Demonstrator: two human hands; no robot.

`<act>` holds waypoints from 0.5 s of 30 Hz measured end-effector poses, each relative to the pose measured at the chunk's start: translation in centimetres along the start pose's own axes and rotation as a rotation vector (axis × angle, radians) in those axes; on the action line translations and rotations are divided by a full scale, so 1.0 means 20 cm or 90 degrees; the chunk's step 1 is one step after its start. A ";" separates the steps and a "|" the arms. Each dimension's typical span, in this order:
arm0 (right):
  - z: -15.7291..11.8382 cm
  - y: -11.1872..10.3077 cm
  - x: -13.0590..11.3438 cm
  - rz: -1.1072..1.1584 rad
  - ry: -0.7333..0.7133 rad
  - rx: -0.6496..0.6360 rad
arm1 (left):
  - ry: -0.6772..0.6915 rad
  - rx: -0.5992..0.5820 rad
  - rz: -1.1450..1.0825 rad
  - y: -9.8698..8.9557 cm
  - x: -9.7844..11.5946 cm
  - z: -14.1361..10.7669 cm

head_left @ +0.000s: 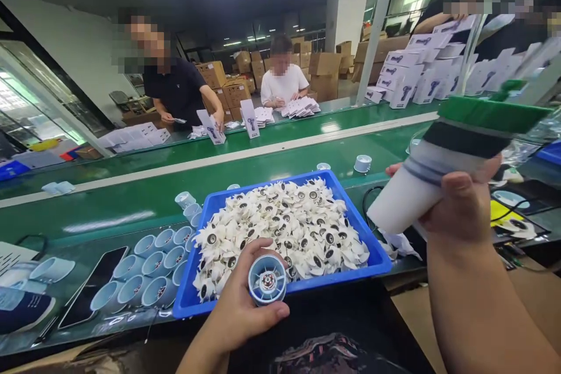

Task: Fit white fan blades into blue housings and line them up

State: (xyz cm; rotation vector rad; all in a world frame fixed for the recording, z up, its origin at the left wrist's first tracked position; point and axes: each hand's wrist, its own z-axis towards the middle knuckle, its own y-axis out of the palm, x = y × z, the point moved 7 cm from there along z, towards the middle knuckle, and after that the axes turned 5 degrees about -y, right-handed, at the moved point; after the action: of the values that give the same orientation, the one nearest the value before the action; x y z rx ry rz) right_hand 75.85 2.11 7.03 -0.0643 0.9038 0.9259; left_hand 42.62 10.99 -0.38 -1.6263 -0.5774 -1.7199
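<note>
My left hand (236, 310) holds a light blue fan housing (267, 281), its round end facing me with ribs and a small motor showing inside. At the right, my right hand (458, 204) grips a white tumbler (403, 193) with a dark band and a wide green lid (486, 117). The tumbler is tilted, its narrow base pointing down to the left. Behind my left hand lies a blue tray (376, 262) heaped with white fan impellers (280, 216). Several light blue housings (153, 264) stand in rows left of the tray.
A phone (94, 286) lies left of the housings. Past the tray runs a green conveyor belt (272, 160) with a housing (363, 163) on it. Across the belt, people handle white boxes (398, 79). Cables and a yellow item (502, 211) lie at right.
</note>
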 end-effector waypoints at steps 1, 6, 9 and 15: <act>-0.01 0.00 -0.01 0.023 -0.004 -0.001 | -0.006 -0.007 0.027 0.00 0.01 0.00; -0.05 0.10 -0.03 0.084 0.147 -0.144 | -0.037 -0.094 0.237 0.07 0.04 0.00; -0.08 0.23 -0.12 0.152 0.215 -0.203 | -0.030 -0.178 0.364 0.20 0.07 0.03; -0.10 0.53 -0.30 0.450 0.214 -0.303 | 0.098 -0.146 0.322 0.39 0.23 0.13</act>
State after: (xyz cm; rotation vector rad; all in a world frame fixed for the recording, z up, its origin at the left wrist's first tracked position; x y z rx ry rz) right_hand 65.29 3.96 13.20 -0.3318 1.0147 1.8211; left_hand 50.16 6.92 3.38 -1.5999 0.1093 -1.5422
